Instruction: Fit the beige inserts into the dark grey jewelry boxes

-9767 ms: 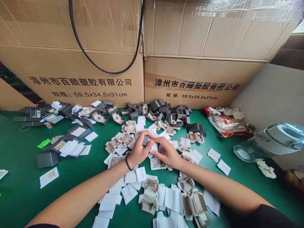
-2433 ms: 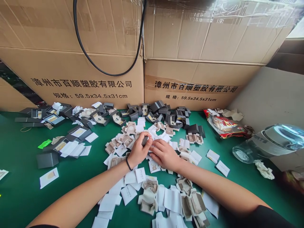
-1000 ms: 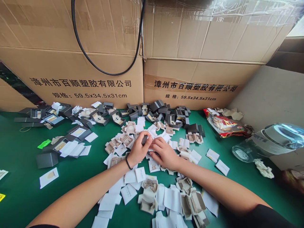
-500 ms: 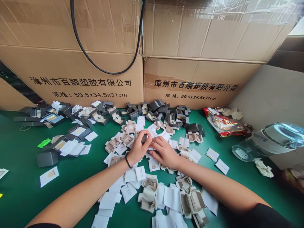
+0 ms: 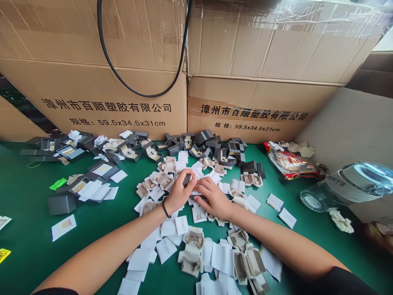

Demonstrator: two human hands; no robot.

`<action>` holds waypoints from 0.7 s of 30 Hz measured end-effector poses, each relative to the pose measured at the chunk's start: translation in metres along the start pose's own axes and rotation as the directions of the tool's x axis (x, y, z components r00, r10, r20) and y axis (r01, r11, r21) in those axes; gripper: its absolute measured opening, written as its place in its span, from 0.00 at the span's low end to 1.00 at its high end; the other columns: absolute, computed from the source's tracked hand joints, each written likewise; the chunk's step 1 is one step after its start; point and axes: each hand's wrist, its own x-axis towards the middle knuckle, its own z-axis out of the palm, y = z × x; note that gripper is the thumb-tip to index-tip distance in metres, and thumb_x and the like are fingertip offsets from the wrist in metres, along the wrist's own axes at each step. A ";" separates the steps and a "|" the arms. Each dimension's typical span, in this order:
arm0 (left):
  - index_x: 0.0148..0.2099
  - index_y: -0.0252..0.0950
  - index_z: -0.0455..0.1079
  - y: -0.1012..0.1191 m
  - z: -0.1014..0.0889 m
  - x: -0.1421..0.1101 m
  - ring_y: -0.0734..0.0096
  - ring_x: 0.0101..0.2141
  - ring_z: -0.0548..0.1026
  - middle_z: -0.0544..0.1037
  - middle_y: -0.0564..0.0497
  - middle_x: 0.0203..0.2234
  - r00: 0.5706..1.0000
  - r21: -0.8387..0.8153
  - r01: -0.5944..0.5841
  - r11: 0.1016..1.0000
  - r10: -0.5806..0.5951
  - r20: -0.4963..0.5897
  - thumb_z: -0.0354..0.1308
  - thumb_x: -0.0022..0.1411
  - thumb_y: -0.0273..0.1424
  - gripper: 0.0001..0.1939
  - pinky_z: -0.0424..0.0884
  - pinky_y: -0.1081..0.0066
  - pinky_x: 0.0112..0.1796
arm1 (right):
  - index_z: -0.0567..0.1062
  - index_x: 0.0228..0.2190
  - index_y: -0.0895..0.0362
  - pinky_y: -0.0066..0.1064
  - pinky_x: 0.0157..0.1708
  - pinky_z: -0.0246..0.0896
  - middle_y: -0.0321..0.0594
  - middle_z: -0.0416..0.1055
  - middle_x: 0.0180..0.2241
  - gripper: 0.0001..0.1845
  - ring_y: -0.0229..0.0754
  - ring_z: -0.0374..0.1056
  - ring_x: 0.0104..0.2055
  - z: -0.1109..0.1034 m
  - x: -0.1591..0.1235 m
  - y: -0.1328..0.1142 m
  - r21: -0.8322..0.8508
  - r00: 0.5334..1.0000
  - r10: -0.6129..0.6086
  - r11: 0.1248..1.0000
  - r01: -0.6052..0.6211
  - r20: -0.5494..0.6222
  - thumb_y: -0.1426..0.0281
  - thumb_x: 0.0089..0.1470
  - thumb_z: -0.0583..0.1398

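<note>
My left hand is closed around a small dark grey box, with one end showing between thumb and forefinger. My right hand meets it with bent fingers, the fingertips against the left fingers. A dark edge shows under the right fingers and looks like part of the same box; most of the box is hidden. Beneath and around both hands lie folded white and beige cardboard inserts and white cards. A printed white card rests closer to me.
Dark grey boxes, several open, line the back before large cardboard cartons. More boxes and cards sit left. Opened inserts lie in front. To the right are a red snack bag, a clear bottle and crumpled tissue.
Since the oldest frame, my right fingers have drawn in closer over the box, and the white piece once visible between my hands is covered. Over the last second the hands barely move; the view shifts slightly.
</note>
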 end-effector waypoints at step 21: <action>0.42 0.37 0.59 -0.001 0.003 -0.007 0.68 0.38 0.70 0.70 0.47 0.35 0.994 0.024 -0.100 0.995 0.099 0.053 0.43 0.64 0.39 0.12 0.65 0.67 0.42 | 0.69 0.28 0.57 0.34 0.37 0.62 0.42 0.68 0.32 0.05 0.42 0.58 0.38 0.002 -0.002 0.000 -0.144 0.994 -0.073 0.988 0.061 -0.077 0.70 0.55 0.54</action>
